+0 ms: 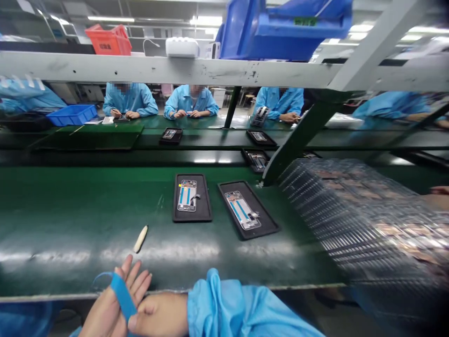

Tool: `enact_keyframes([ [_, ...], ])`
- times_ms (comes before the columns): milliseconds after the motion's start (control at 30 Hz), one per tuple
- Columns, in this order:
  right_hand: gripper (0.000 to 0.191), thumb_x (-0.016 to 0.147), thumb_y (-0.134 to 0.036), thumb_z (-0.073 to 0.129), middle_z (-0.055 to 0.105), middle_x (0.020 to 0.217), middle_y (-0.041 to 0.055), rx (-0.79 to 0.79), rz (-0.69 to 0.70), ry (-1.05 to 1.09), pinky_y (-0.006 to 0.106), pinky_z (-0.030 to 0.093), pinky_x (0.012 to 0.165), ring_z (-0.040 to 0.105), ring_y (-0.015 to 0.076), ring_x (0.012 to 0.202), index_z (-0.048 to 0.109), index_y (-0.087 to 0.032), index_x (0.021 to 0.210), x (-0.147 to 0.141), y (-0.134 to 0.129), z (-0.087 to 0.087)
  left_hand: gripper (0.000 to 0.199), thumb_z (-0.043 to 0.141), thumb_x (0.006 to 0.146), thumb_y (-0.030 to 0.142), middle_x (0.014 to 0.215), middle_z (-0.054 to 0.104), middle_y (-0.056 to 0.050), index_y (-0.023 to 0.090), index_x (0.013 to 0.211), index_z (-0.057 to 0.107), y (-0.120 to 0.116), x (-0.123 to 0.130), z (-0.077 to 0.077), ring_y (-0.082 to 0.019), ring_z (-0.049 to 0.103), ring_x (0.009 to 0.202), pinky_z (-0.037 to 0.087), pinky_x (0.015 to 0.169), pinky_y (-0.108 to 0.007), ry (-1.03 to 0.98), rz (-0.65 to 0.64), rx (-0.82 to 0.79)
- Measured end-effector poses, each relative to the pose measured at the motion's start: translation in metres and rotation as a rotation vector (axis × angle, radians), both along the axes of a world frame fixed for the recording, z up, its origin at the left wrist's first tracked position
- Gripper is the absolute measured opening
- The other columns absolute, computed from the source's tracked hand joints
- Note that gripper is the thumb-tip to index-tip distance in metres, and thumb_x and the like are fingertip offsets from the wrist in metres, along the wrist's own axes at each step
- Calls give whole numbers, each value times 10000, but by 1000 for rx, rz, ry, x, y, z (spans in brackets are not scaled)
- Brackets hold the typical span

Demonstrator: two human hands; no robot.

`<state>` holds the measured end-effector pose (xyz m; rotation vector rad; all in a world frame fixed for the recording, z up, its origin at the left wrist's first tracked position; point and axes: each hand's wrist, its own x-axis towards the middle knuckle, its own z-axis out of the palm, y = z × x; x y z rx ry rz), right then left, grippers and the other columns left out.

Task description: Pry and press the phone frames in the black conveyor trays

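Note:
My left hand (117,299) lies palm up at the table's front edge, its fingers stretched out. A blue strap (122,296) runs across its palm, with a thin loose end curling to the left. My right hand (157,314) comes from the right, thumb and fingers pinched on the strap's lower end. Just beyond my left fingertips a cream-coloured stick-like tool (141,239) lies on the green table (87,210).
Two black trays (203,214) (268,225) hold phone frames beyond my hands. Stacked clear plastic trays (351,210) stand at right beside a slanted green post (301,135). Several people in blue sit across, under a shelf beam (140,68) bearing blue bins (284,32).

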<state>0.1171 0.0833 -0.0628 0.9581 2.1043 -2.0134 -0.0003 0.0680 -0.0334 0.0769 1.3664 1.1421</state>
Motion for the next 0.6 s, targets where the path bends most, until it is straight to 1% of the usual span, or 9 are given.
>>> enact_keyframes([
  [67, 316, 834, -344, 413, 455, 500, -67, 17, 16, 37, 145, 352, 504, 415, 51, 476, 464, -164, 581, 5, 2, 4, 393, 461, 815, 356, 1194, 502, -62, 259, 1196, 452, -5, -4, -9, -223, 504, 1072, 332, 1006, -412, -56, -98, -46],
  [100, 308, 831, -333, 427, 457, 508, -61, 23, 21, 53, 149, 359, 524, 422, 55, 494, 476, -160, 581, 7, 2, 5, 461, 543, 761, 373, 1184, 512, -82, 224, 1190, 463, -8, -7, -14, -240, 482, 1097, 331, 1007, -396, -85, -158, -65],
  [167, 281, 822, -315, 447, 467, 533, -53, 10, -1, 79, 153, 364, 553, 437, 60, 530, 504, -156, 596, 11, 1, 6, 628, 703, 605, 380, 1144, 542, -115, 167, 1157, 493, -13, -12, -25, -268, 444, 1133, 341, 1000, -368, -117, -254, -82],
  [200, 269, 821, -307, 446, 467, 542, -51, -15, -35, 92, 152, 361, 551, 435, 60, 532, 508, -157, 606, 12, 0, 6, 691, 755, 531, 377, 1122, 557, -122, 156, 1136, 506, -15, -13, -29, -276, 433, 1142, 349, 992, -360, -113, -271, -83],
  [300, 261, 830, -267, 410, 435, 541, -52, -82, -126, 153, 145, 335, 512, 390, 47, 493, 491, -155, 609, 15, -3, 7, 761, 809, 428, 367, 1090, 578, -126, 149, 1098, 524, -17, -12, -32, -283, 417, 1154, 372, 972, -346, -65, -253, -99],
  [367, 261, 828, -270, 412, 417, 536, -52, -96, -109, 149, 144, 315, 485, 368, 43, 479, 484, -154, 605, 15, -4, 5, 813, 822, 399, 345, 1103, 567, -142, 127, 1117, 508, -17, -9, -29, -298, 409, 1158, 380, 968, -344, -30, -237, -110],
  [433, 259, 818, -333, 436, 413, 535, -54, -101, -80, 71, 147, 297, 456, 368, 46, 477, 498, -164, 632, 15, -7, 0, 913, 826, 386, 348, 1177, 517, -146, 131, 1189, 449, -15, -4, -24, -310, 405, 1157, 374, 978, -352, 7, -194, -97],
  [533, 301, 803, -449, 439, 410, 552, -58, -71, -78, 8, 144, 284, 442, 384, 50, 498, 509, -181, 684, 12, -12, -12, 1014, 805, 409, 440, 1320, 378, -91, 253, 1285, 328, -10, 3, -17, -310, 415, 1150, 323, 1021, -408, 44, -120, -12],
  [600, 359, 812, -498, 405, 412, 573, -54, 3, -94, 71, 139, 287, 459, 401, 51, 537, 507, -175, 694, 9, -15, -20, 952, 745, 487, 530, 1369, 302, -47, 331, 1297, 285, -4, 7, -14, -298, 402, 1165, 276, 1044, -443, 54, -109, 66],
])
